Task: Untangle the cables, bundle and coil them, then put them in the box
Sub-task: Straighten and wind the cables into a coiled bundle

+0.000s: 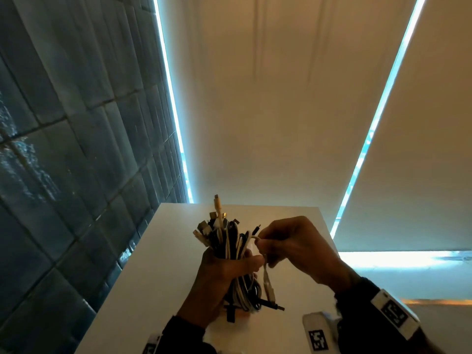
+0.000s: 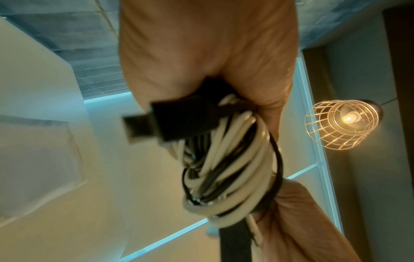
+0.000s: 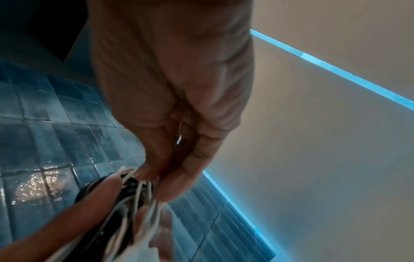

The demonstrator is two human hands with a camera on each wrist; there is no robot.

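Overhead, the left hand (image 1: 224,274) is clenched round the middle of the cables (image 1: 227,241), a thick black-and-white bundle held upright above the smooth white worktop (image 1: 163,264), well inside its edges, while the right hand (image 1: 293,246) just beside it pinches a thin white cable (image 1: 255,237) looping off the bundle. From the left wrist, rounded glossy cords wind tightly and a blocky black plug (image 2: 170,122) juts out, with a wire-cage lamp (image 2: 342,124) behind. From the right wrist, fingertips (image 3: 170,184) nip white strands against dark glossy tiles (image 3: 44,141).
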